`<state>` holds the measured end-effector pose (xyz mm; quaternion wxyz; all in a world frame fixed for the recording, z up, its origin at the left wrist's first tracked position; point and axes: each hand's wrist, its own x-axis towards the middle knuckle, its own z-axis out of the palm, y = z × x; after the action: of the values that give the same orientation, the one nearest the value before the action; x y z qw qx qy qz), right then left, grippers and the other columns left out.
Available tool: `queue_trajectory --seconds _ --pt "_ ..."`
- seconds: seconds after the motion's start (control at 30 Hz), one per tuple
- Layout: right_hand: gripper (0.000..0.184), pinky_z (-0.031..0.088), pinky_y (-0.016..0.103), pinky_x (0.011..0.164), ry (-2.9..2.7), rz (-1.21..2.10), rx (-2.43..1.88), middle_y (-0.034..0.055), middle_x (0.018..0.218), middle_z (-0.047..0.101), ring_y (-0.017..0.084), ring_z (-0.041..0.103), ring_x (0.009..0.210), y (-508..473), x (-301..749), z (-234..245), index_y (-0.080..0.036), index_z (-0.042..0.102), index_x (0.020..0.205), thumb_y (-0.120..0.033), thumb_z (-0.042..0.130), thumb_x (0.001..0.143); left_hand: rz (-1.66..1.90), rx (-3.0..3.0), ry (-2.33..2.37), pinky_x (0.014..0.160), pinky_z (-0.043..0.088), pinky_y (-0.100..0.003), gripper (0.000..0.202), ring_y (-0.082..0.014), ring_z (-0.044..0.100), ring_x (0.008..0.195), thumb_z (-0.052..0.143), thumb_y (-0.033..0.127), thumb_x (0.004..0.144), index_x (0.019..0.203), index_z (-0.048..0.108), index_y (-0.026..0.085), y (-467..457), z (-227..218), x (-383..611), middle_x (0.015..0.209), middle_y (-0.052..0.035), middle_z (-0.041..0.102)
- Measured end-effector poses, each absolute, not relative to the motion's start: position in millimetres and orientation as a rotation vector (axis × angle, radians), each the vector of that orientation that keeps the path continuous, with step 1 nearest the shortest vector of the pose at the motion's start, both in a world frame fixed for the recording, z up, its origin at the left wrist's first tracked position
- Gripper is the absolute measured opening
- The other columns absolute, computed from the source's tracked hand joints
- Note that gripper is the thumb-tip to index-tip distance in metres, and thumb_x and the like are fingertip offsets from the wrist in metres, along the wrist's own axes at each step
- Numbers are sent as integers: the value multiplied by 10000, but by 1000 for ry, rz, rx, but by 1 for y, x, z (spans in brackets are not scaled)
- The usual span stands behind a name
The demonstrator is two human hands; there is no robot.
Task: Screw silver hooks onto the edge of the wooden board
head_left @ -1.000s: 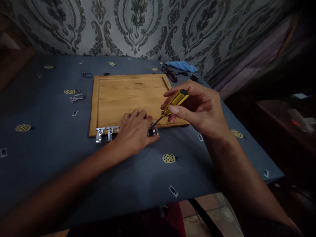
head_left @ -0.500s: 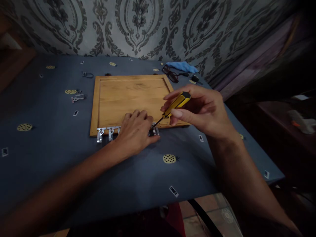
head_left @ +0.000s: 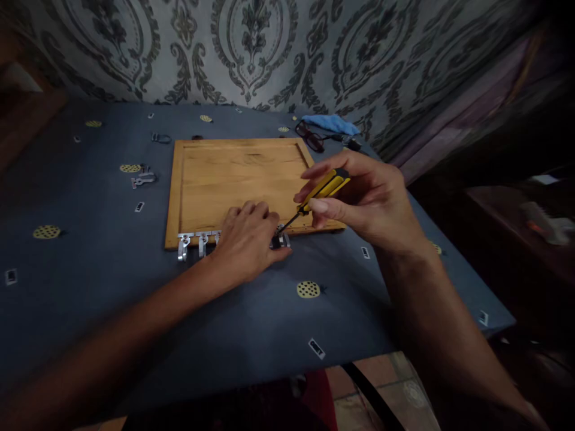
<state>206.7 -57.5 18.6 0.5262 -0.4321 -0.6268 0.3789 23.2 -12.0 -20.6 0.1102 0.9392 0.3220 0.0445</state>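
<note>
A framed wooden panel (head_left: 224, 179) lies flat on the table, with several metal hinges (head_left: 182, 246) along its near edge. My left hand (head_left: 249, 236) rests over that edge, fingers bent on the wood and thumb beside a hinge (head_left: 284, 240), holding it against the panel. Part of this hinge and those beside it are hidden by the hand. My right hand (head_left: 363, 194) grips a yellow and black screwdriver (head_left: 326, 184) between thumb and fingers. Its shaft slants down to the left, and the tip meets the hinge close to my left index finger.
Loose hinges (head_left: 144, 178) lie left of the panel, and another metal piece (head_left: 160, 138) sits farther back. Eyeglasses (head_left: 309, 136) and a blue cloth (head_left: 331, 123) are behind the panel at the right. A patterned curtain (head_left: 251, 48) hangs along the table's far side.
The view has shifted very slightly. Both hands hold nearly the same positions, and the screwdriver handle looks turned a little, its tip still at the hinge.
</note>
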Motion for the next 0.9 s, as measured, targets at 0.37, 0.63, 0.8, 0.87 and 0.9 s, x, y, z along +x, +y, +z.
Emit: queue_trajectory --seconds 0.37,0.63,0.8,0.87,0.9 --pt "282 530 211 413 -1483 731 -1105 -41 709 679 81 606 461 -57 197 11 -208 667 746 -397 876 741 113 2758 955 971 445 -448 433 -326 547 1202 653 512 923 1166 667 153 -12 -19 23 1237 -115 631" --pt "418 458 203 361 -1338 703 -1114 -75 647 623 74 556 416 -56 184 -3 -231 559 746 -425 921 667 151 2767 937 986 446 -460 446 -325 535 1223 647 514 929 1201 642 161 -12 -22 21 1299 -110 623" --pt "376 487 201 394 -1357 769 -1073 -73 652 618 81 584 434 -55 186 1 -229 598 804 -421 904 698 164 2779 945 983 452 -453 444 -320 541 1222 664 514 918 1186 649 160 -12 -23 21 1279 -112 632" --pt "317 553 231 478 -1456 843 -1056 -53 670 641 99 626 483 -55 193 7 -220 658 863 -432 866 752 165 2791 950 972 455 -450 437 -323 550 1206 669 514 913 1160 661 153 -12 -22 21 1225 -112 646" --pt "292 575 248 521 -1509 868 -1052 -40 674 652 112 647 515 -55 196 10 -213 680 874 -440 841 784 164 2794 954 967 456 -446 433 -323 555 1197 671 514 911 1147 667 151 -12 -22 21 1203 -112 650"
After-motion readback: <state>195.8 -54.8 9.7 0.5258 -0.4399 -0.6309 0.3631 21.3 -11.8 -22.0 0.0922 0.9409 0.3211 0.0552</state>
